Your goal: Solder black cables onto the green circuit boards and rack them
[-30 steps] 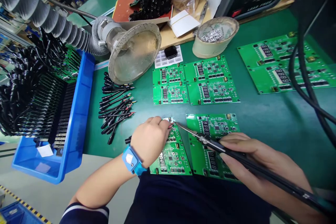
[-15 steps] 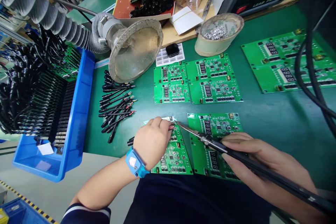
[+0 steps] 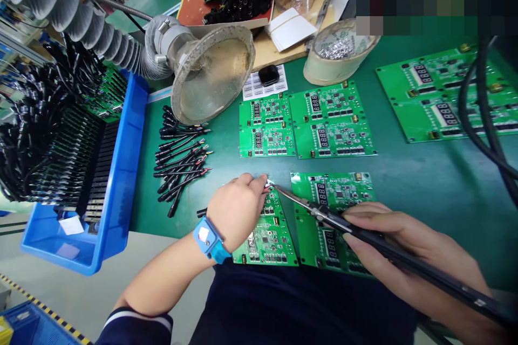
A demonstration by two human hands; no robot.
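My left hand [image 3: 234, 215], with a blue strap at the wrist, pinches a short black cable [image 3: 201, 212] whose thin wire ends show past the fingertips, over the top edge of a green circuit board [image 3: 269, 242]. A black soldering iron [image 3: 340, 221] is held in my right hand [image 3: 408, 253] like a pen, its tip beside those wires. Another green board [image 3: 334, 188] lies under the iron and partly under my right fingers. Most of the cable is hidden by my left hand.
Black cables [image 3: 184, 172] lie left of my hand, beside a blue bin [image 3: 121, 172] of boards. A fume extractor hood [image 3: 214, 75] hangs above them. More boards [image 3: 332, 118] and a solder-wire cup [image 3: 340, 54] stand behind; thick cords [image 3: 481, 108] loop at the right.
My left fingertips have shifted slightly at the wires, with the index finger extended further up. The iron's tip remains by the wires. The whole view has moved slightly.
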